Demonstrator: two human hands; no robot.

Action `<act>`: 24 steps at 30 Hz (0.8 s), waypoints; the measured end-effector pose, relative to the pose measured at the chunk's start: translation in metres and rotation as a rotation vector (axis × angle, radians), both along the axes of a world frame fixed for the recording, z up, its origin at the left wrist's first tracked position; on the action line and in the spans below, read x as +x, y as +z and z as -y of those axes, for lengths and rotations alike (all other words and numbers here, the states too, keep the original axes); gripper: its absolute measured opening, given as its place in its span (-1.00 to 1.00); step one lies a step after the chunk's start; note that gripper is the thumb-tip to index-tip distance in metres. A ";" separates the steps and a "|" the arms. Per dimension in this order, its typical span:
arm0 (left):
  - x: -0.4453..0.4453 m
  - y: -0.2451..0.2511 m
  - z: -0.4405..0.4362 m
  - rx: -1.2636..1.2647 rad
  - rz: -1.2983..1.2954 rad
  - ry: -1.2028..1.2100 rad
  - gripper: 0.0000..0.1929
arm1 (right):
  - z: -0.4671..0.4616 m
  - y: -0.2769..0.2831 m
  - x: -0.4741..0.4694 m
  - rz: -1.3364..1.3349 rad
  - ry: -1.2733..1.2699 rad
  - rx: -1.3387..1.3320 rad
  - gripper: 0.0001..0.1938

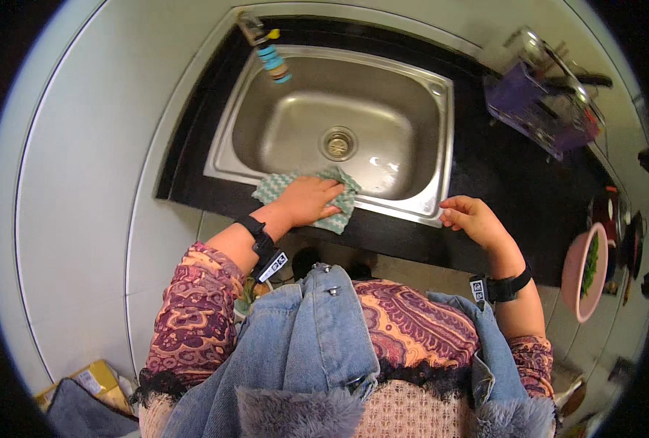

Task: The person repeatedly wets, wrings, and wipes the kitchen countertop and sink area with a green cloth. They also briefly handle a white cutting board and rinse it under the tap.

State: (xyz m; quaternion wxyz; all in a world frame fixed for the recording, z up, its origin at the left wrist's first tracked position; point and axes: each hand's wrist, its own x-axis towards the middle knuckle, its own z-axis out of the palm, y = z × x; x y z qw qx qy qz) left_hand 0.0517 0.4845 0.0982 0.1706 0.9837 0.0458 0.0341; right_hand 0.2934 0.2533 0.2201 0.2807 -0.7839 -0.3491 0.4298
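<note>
My left hand (309, 200) lies over a green-and-white patterned cleaning cloth (338, 223), pressing it onto the front rim of the stainless-steel sink (398, 207). Part of the cloth hangs over the inner edge of the basin, and part covers the black countertop (494, 175) in front. At the sink's front right corner is my right hand (475, 219), its bent fingers close to the rim and nothing visible in them. Whether those fingertips touch the metal I cannot tell. Some wet shine shows in the basin near its drain strainer (338, 144).
A tap (252, 30) with a blue-banded spout extension (274, 64) reaches over the sink's back left. On the right stand a metal rack (581, 90) with purple holders (516, 90) and a pink bowl (571, 274) of green leaves (591, 265). A cardboard box (105, 380) sits low at left.
</note>
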 end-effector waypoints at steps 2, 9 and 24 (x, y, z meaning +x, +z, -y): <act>0.036 0.004 0.018 -0.073 -0.088 -0.089 -0.52 | 0.023 0.002 0.007 -0.029 -0.045 0.005 -0.73; 0.127 0.009 0.087 -0.031 0.002 -0.419 -0.43 | 0.127 0.015 0.032 -0.062 -0.283 0.012 -0.73; 0.146 0.004 0.116 0.013 -0.044 -0.414 -0.40 | 0.212 0.000 0.031 -0.069 -0.442 0.183 -0.73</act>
